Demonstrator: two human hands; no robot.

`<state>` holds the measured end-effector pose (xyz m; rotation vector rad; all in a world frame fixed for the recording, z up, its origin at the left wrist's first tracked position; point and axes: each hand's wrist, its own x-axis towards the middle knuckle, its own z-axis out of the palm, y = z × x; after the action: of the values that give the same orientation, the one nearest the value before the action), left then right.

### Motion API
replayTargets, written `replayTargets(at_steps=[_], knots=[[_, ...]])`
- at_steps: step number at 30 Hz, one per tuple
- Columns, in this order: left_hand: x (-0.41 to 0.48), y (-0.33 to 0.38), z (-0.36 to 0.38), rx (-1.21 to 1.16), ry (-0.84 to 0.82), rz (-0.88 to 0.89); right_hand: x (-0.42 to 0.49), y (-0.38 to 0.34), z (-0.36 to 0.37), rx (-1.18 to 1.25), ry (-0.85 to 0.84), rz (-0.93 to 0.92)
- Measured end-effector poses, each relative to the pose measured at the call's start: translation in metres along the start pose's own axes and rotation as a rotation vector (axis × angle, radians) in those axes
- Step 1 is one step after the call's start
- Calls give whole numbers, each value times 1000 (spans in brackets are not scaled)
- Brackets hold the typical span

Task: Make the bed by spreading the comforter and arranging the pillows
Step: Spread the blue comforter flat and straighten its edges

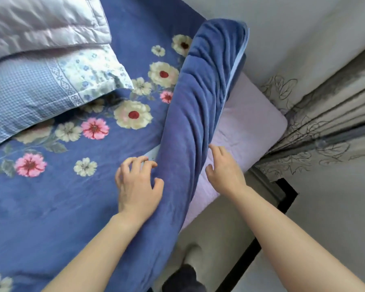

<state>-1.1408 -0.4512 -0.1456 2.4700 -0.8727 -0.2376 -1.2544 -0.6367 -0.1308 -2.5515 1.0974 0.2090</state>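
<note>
The left hand [138, 186] lies palm down with its fingers spread and curled, resting on the blue floral comforter [61, 197] right where its edge rises into a raised fold; it grips nothing that can be seen. The right hand [224, 169] is on the other side of that fold, fingers apart and extended, the fingertips touching the plain blue underside of the fold [198, 102], with no clamp on the cloth visible. The fold stands up as a long ridge between the 2 hands and runs along the right edge of the bed toward its far corner. Beneath and to the right of it the pale lilac mattress cover [251, 123] lies bare up to the bed's right edge. The rest of the comforter is spread flat across the bed, printed with cream and pink flowers. At the far left corner of the bed a blue checked pillow with a flowered white border [40, 91] lies on the comforter, and a shiny pale lilac quilted pillow [40, 24] rests partly on top of it. Beyond the bed's right edge hangs a grey curtain with line-drawn flowers [325, 123].
</note>
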Motion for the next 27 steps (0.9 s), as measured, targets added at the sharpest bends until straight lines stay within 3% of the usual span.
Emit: replayTargets(at_steps=[1, 3, 6, 10, 14, 19, 21, 24, 27], knots=[[6, 19, 11, 55, 41, 80, 20, 10, -7, -63, 42, -55], [15, 51, 39, 176, -89, 104, 61, 28, -17, -197, 90, -158], [34, 77, 75, 274, -408, -216, 107, 41, -27, -406, 96, -357], [49, 79, 96, 427, -425, -376, 140, 41, -25, -604, 29, -640], [50, 85, 90, 503, -438, -366, 163, 26, -26, -549, -75, -672], [63, 77, 63, 137, -269, -418, 176, 14, -32, -565, -152, -1029], [61, 75, 50, -26, -278, -428, 164, 16, -39, -412, -173, -1017], [47, 90, 38, -351, -420, -509, 130, 31, -64, -425, -255, -867], [12, 123, 49, -561, -710, -485, 85, 70, -100, -516, -338, -807]])
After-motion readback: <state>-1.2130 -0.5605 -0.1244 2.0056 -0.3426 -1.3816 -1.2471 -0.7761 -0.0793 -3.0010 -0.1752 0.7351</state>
